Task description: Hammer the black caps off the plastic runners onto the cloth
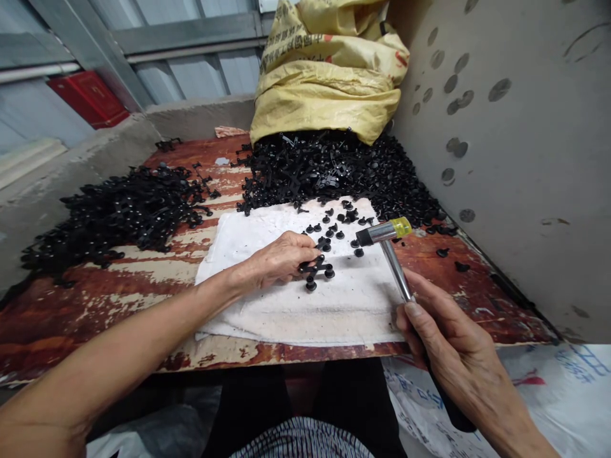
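My left hand (286, 257) pinches a small black bracket (316, 266) with round knobs, just above a white cloth (267, 312). My right hand (442, 327) is wrapped round the shaft of a mallet (396, 267). The mallet's head has one black face and one yellow see-through face, and it is raised to the right of the bracket. Several loose black knobs (340, 234) are scattered on the cloth between and beyond my hands.
A big heap of black parts (324, 172) spills from a yellow woven sack (329, 95) at the back. Another heap of black brackets (124, 210) lies on the left. A pale spotted panel (515, 159) stands on the right; a low concrete ledge (124, 143) runs along the left.
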Available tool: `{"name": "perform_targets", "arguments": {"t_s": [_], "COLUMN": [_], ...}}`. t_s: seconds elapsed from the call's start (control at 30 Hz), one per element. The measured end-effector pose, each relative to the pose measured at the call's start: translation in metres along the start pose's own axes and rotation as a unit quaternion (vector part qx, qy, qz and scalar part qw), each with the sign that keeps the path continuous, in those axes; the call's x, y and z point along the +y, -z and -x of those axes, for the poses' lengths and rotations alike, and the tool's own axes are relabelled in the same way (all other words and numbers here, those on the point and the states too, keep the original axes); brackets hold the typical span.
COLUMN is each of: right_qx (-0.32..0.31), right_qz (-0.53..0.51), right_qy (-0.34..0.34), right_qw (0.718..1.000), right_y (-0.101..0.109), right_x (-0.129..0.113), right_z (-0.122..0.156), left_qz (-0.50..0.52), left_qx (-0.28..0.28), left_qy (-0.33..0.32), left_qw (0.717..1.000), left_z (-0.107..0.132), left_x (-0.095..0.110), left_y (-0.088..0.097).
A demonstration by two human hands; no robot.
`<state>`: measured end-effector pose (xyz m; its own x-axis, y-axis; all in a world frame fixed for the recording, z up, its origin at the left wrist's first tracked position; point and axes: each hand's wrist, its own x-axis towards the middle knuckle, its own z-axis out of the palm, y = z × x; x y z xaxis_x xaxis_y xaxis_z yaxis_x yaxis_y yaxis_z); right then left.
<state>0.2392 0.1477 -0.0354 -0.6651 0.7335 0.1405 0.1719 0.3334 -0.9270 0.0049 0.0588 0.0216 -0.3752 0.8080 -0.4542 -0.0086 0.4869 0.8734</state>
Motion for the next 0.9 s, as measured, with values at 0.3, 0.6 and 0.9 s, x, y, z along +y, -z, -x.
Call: {"name": "perform_targets", "arguments": {"t_s": [0.3, 0.6, 0.9], "right_qx": [-0.002, -0.021, -0.02], "right_qz": [0.027, 0.15, 0.295], "right_qy": [0.024, 0.143, 0.28], "right_qw": [0.999, 0.978, 0.914], "right_y": [0.0, -0.001, -0.005], "right_x": [0.001, -0.012, -0.021], "right_z": [0.001, -0.016, -0.039], "left_qz": [-0.037, -0.085, -0.073], "left_qx": [0.005, -0.027, -0.039], "left_qy": [0.013, 0.028, 0.041], "left_qw": [0.999, 0.996, 0.996], "left_z": [-0.003, -0.01, -0.014], "left_x": [0.001, 0.004, 0.005], "left_y": [0.003, 0.01, 0.016]}}
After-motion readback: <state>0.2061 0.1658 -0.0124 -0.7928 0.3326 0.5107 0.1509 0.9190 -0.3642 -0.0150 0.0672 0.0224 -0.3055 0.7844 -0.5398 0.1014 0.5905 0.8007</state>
